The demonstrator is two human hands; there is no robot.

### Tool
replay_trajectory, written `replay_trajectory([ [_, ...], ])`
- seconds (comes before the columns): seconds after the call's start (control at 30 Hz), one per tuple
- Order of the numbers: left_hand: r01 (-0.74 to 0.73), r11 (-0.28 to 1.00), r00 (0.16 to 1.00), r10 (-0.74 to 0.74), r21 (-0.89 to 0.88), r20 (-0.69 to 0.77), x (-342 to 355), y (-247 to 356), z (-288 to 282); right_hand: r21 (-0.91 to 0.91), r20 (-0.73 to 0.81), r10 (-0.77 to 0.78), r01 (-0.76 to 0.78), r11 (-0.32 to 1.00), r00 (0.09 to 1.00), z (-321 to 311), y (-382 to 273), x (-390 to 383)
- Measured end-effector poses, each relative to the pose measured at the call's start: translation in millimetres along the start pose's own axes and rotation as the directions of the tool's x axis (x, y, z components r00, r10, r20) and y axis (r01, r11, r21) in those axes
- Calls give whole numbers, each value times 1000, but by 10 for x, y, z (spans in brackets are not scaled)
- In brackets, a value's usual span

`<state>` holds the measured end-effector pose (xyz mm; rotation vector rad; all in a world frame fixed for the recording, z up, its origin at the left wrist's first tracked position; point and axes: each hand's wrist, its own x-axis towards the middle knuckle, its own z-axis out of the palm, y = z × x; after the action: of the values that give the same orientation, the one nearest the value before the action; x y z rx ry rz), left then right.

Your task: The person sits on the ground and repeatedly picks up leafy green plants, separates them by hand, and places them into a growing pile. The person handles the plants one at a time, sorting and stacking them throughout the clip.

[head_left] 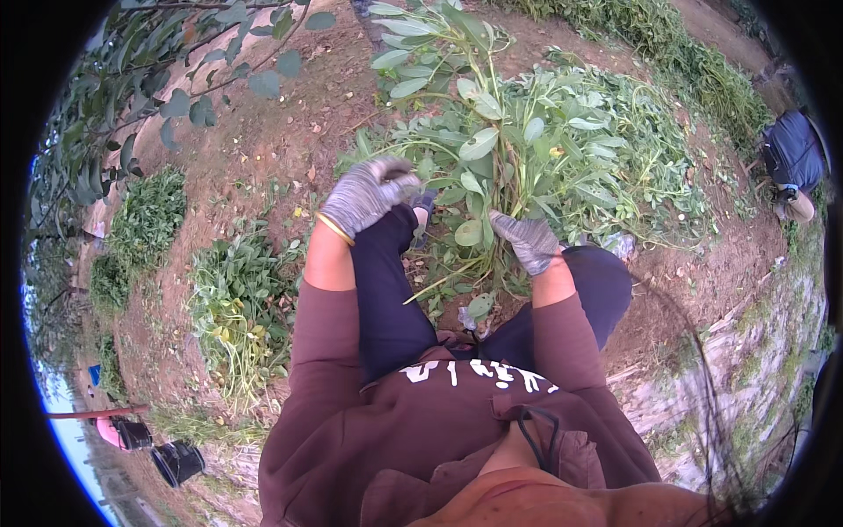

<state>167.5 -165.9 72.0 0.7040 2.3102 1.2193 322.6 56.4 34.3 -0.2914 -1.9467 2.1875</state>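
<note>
My right hand [525,239], in a grey knit glove, grips a bundle of leafy green stems [489,184] rising between my knees. My left hand [373,189], gloved alike with a yellowish band at the wrist, hovers above my left leg [382,290], fingers loosely bent and apart, with nothing visible in them. Its fingers are left of the bundle, not gripping it. A loose heap of cut green plants [623,167] spreads behind and right of the bundle over the reddish soil.
Another plant pile [246,316] lies left of me, with smaller piles [145,220] beyond. Branches [189,97] overhang the upper left. A dark blue bag [790,154] is at the right. Buckets [176,461] stand at lower left. More cut greens [667,53] lie along the back.
</note>
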Motion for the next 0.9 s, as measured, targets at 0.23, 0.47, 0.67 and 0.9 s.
replay_trajectory([
  [0.23, -135, 561, 866, 467, 816, -178, 588, 382, -269, -7, 112, 30, -29, 1000, 993, 13, -271, -5],
  [0.47, 29, 512, 935, 289, 859, -204, 935, 318, -558, 213, 157, 68, -101, 972, 985, 86, -169, 73],
  [0.67, -186, 876, 679, 441, 444, -587, 467, 213, 90, 404, -141, 166, -97, 910, 976, -127, 424, 333],
  [0.9, -35, 797, 996, 80, -603, 49, 145, 43, 700, 102, -94, 72, -63, 993, 993, 34, 713, 339],
])
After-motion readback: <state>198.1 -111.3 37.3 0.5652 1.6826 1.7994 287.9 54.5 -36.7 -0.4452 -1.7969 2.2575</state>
